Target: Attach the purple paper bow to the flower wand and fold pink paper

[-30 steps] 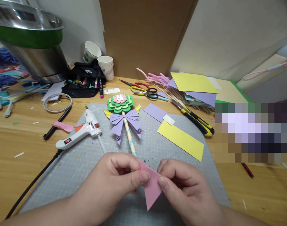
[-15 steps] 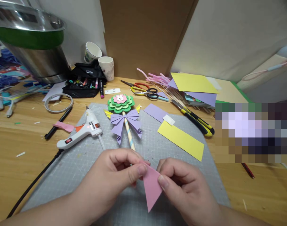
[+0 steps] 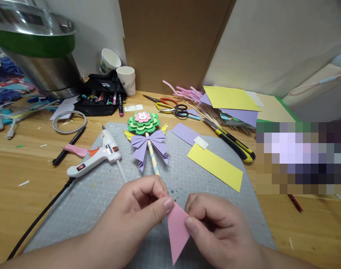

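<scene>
A pointed piece of pink paper [image 3: 177,233] hangs between my two hands, its tip toward me. My left hand [image 3: 139,213] pinches its upper left corner between thumb and fingers. At its right edge, the thumb and curled forefinger of my right hand [image 3: 218,228] are closed on it. Just beyond lies a paper flower wand: a green layered flower [image 3: 144,122] with a pink rabbit centre, a purple pleated bow [image 3: 148,142] and a striped stick [image 3: 153,158]. My left hand covers the stick's near end.
On the grey cutting mat [image 3: 83,209], a white glue gun [image 3: 94,160] lies left; yellow paper [image 3: 215,168] and purple paper [image 3: 184,133] lie right. A utility knife [image 3: 232,142], scissors [image 3: 177,109], a marker case [image 3: 99,101] and paper cups [image 3: 127,80] sit farther back.
The pink paper has shifted slightly toward me and to the left, turning a little. My right hand has moved slightly left with it; my left hand keeps its pinch.
</scene>
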The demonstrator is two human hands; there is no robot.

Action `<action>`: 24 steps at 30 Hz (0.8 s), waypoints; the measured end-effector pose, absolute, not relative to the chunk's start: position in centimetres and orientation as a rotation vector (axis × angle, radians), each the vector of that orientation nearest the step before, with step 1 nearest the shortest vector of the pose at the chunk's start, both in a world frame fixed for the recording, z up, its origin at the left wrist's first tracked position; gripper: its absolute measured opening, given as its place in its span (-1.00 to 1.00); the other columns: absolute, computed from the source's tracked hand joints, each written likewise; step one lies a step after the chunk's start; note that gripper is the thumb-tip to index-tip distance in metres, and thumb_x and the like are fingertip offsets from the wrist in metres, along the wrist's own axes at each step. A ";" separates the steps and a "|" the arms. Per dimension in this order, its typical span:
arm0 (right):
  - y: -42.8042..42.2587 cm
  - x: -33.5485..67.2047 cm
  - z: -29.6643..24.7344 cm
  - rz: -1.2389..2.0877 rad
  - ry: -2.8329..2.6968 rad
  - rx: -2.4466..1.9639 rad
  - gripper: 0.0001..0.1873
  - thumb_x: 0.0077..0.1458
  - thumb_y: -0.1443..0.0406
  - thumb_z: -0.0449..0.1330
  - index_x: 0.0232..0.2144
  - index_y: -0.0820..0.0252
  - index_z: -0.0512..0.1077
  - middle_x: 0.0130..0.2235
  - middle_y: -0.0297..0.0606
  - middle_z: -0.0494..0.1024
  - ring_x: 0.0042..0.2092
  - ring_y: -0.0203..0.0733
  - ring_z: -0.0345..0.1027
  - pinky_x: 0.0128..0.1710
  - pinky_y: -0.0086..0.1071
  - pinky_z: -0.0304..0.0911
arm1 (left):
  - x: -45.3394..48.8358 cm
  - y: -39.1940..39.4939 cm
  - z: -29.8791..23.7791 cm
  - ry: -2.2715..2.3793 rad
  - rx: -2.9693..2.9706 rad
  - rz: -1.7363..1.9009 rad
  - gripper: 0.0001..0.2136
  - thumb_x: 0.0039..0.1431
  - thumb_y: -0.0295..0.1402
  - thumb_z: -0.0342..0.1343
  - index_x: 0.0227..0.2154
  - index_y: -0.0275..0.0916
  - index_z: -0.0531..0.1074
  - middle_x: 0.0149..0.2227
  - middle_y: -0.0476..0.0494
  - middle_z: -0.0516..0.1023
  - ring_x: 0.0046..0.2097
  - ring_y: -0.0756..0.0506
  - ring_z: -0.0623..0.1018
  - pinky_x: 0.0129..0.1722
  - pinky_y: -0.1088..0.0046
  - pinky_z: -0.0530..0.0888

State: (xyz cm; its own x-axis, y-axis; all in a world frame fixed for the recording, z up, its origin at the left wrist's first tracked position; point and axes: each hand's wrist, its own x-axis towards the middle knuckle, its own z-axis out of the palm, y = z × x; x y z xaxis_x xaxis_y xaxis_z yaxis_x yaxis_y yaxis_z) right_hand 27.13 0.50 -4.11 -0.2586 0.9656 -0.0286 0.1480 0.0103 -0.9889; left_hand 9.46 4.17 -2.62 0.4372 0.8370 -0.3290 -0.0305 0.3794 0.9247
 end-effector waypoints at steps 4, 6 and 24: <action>0.5 27.1 -4.8 1.679 -1.183 -1.103 -0.66 0.08 0.18 0.17 -0.62 0.15 0.18 -0.61 -0.47 0.15 -0.57 -0.37 -0.03 -0.58 -0.44 -0.08 | 9.3 4.1 -2.6 1.032 1.195 0.673 -0.75 0.11 -0.31 0.08 -0.63 -0.21 0.24 -0.57 0.08 0.23 -0.47 0.01 0.23 -0.47 0.51 0.21; 0.5 27.2 -5.3 1.820 -1.027 -1.039 -0.63 0.07 0.12 0.22 -0.60 0.16 0.20 -0.61 -0.49 0.15 -0.59 -0.41 -0.07 -0.61 -0.47 -0.14 | 9.3 4.0 -2.5 1.042 1.298 0.676 -0.75 0.15 -0.32 0.03 -0.62 -0.20 0.23 -0.58 0.08 0.21 -0.48 0.01 0.23 -0.48 0.50 0.21; 0.6 26.9 -4.9 1.546 -1.158 -1.067 -0.65 0.15 0.17 0.18 -0.59 0.17 0.24 -0.61 -0.47 0.21 -0.56 -0.38 0.00 -0.56 -0.46 -0.06 | 9.9 4.1 -3.0 0.835 1.077 0.539 -0.74 0.18 -0.22 0.05 -0.56 -0.24 0.31 -0.59 0.11 0.23 -0.57 0.08 0.16 -0.59 0.58 0.14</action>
State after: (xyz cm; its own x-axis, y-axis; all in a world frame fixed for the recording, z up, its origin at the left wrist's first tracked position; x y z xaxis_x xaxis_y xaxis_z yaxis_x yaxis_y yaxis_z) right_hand 26.86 0.60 -4.92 -0.2216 0.9680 -0.1181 -0.1588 -0.1553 -0.9750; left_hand 9.91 4.08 -3.00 0.5886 0.7405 -0.3245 0.0088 0.3955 0.9184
